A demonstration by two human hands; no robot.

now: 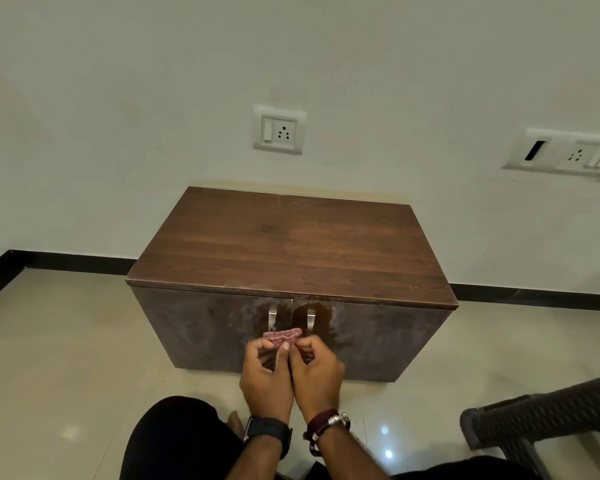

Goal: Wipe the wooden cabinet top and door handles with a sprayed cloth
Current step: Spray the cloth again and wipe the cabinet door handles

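A low dark wooden cabinet (291, 244) stands against the wall, its top bare. Two metal door handles, the left handle (272, 318) and the right handle (311, 318), sit side by side at the middle of its front. A wet dark patch surrounds the right handle. My left hand (265, 375) and my right hand (317, 370) are pressed together just below the handles. Both pinch a small folded pink cloth (283, 335) by its edges, held in front of the doors.
A dark woven plastic chair (548, 420) stands at the lower right. Wall sockets (279, 129) are above the cabinet and at the right. My dark-clad knee (177, 438) is at the bottom; glossy beige floor tiles surround the cabinet.
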